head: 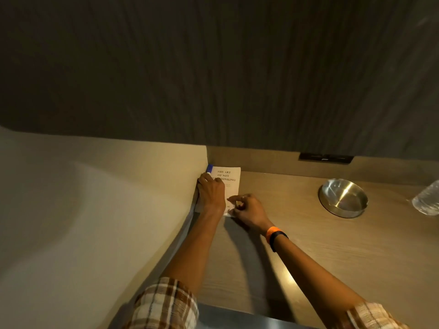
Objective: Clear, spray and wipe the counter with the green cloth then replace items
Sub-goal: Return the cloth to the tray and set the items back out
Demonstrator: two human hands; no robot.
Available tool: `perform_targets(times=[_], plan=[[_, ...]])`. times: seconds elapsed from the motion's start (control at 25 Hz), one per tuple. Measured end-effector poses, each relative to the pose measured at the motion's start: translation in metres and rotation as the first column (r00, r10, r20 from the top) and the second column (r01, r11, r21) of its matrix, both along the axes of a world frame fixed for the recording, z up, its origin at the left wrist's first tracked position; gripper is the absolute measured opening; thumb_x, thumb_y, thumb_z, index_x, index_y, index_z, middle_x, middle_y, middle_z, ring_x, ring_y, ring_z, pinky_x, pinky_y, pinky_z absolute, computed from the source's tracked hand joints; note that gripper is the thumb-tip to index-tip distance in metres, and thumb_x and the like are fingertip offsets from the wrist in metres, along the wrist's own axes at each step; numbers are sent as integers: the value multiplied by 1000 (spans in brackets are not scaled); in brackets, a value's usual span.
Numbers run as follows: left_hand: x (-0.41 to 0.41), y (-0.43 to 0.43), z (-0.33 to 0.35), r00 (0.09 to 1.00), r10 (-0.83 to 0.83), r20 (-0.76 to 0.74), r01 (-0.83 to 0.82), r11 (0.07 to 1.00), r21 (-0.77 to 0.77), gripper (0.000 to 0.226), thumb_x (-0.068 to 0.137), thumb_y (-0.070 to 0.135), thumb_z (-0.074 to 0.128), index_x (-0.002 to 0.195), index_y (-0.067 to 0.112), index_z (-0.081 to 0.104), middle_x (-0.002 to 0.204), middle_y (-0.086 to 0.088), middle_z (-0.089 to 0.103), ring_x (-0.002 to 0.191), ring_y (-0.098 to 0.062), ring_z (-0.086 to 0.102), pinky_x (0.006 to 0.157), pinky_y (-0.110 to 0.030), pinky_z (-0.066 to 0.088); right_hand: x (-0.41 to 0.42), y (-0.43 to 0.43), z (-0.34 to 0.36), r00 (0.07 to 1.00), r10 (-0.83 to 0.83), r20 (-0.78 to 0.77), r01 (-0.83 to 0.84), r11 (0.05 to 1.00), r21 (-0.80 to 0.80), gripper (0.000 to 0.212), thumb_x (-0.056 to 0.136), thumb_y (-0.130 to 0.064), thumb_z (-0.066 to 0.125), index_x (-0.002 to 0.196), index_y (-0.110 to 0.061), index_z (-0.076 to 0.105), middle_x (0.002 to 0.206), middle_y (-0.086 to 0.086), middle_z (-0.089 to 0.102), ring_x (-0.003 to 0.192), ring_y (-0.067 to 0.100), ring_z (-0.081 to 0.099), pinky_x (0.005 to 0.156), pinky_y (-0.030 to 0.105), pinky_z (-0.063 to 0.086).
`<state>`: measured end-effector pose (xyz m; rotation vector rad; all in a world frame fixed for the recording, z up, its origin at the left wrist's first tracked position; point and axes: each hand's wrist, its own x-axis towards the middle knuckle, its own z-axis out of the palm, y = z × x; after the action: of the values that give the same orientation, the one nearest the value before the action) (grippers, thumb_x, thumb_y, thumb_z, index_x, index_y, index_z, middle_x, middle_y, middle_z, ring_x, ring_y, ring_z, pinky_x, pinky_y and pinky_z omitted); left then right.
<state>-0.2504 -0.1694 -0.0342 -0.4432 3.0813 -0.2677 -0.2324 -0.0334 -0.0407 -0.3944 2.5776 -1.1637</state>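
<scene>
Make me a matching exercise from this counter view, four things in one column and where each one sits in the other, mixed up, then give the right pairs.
Things:
1. white book
2. metal ashtray
3. plastic bottle
4. orange wristband

Places:
A. at the right edge of the picture, partly cut off
B. on the right arm, just behind the right hand
C. in the counter's back left corner, under the left hand
D. on the open counter, right of the book

Pairs: 1-C, 2-D, 3-A, 4-B
</scene>
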Motion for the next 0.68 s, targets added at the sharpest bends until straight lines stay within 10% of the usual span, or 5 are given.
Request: perform_targets(times=[0.28, 0.44, 0.68], plan=[[-8, 22, 5, 988, -19, -151, 77, 918, 389, 42, 97, 12, 62, 138, 10, 51, 130, -19, 59, 118, -33, 58, 100, -41, 50, 6, 34, 7, 966, -184, 181, 231, 929, -290, 33, 91, 3, 65, 120, -13, 67, 119, 3, 68, 97, 6, 63, 74, 8, 51], [1, 88, 7, 979, 6, -206, 156, 632, 760, 21, 94, 12, 64, 114, 15, 71, 115, -9, 73, 108, -24, 66, 84, -31, 50, 8, 68, 6, 927, -362, 97, 373, 866, -333, 47, 86, 11, 60, 130, -5, 62, 128, 14, 67, 105, 17, 68, 97, 34, 58], [13, 125, -2, 990, -41, -136, 141, 394, 908, 37, 87, 11, 74, 123, 15, 70, 121, -11, 73, 109, -25, 68, 98, -41, 56, 1, 109, 12, 960, -275, 42, 278, 943, -182, 31, 82, 1, 64, 109, -9, 74, 104, 12, 77, 103, 27, 71, 97, 46, 55]])
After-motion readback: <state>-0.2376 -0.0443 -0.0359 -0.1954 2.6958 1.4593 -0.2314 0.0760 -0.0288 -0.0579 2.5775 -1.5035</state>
